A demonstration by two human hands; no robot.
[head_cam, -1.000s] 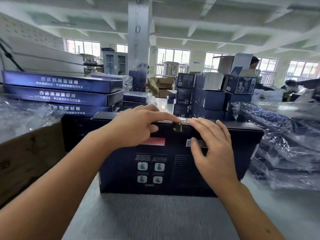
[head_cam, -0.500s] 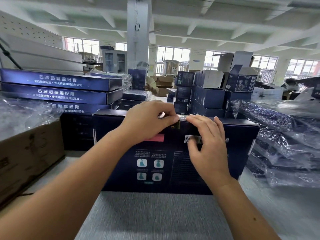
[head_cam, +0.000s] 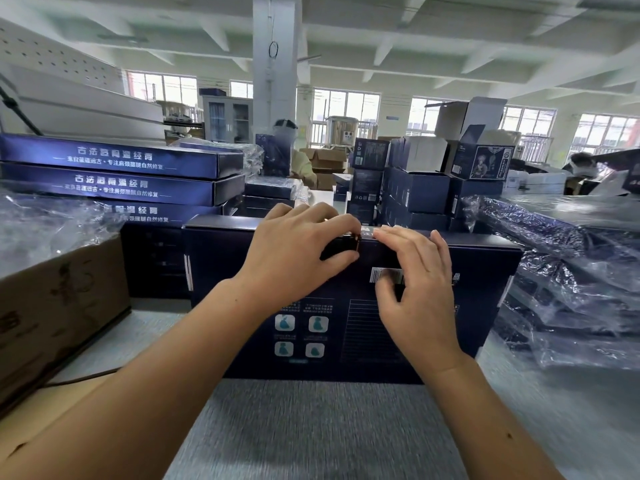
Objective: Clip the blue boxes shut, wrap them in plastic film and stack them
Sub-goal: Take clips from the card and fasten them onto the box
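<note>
A dark blue box stands on its long edge on the grey table, printed face towards me. At the middle of its top edge sits a small brass clip. My left hand pinches this clip between curled forefinger and thumb. My right hand lies just right of the clip, its fingers resting fairly straight on the top edge and its thumb against the front face by the barcode. Most of the clip is hidden by my fingers.
Three flat blue boxes are stacked at the left behind a brown carton holding crumpled plastic film. Film-wrapped boxes are piled at the right. More blue cartons and people stand behind.
My left forefinger, stretched out along the top edge a second ago, has curled and now pinches the clip with the thumb. My right hand has stayed on the edge.
</note>
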